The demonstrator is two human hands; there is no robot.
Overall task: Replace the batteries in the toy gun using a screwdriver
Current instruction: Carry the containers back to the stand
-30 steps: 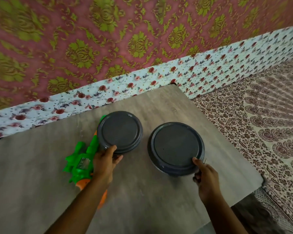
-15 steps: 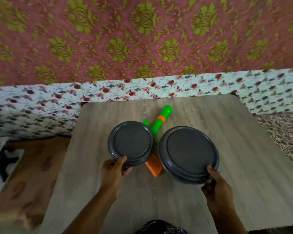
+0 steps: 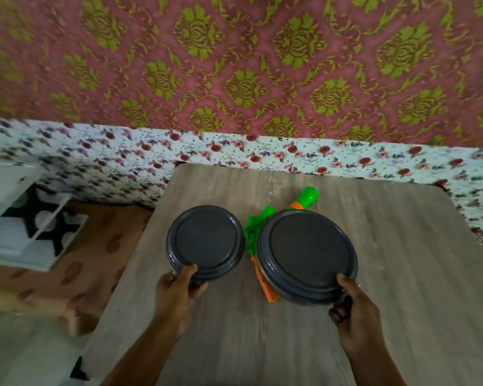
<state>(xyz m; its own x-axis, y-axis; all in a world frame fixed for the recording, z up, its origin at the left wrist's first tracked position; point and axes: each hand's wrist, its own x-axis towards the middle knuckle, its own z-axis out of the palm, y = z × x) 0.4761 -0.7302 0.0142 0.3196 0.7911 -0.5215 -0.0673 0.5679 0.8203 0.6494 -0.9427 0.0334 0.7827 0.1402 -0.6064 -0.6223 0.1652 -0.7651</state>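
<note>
At frame centre, the toy gun (image 3: pixel 265 235) lies on the table (image 3: pixel 402 274), wedged between two dark lids. The left lid (image 3: pixel 205 242) is pinched by the left hand (image 3: pixel 176 293), the right lid (image 3: pixel 307 256) by the right hand (image 3: pixel 354 307). If either is dragged, the gun may be knocked aside.

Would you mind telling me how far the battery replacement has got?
Barely started. Done: the toy gun lies on the table. In hand: the left hand grips the smaller grey container, the right hand the larger one. Left: no screwdriver or batteries show; unscrewing, swapping and closing all remain.
</note>
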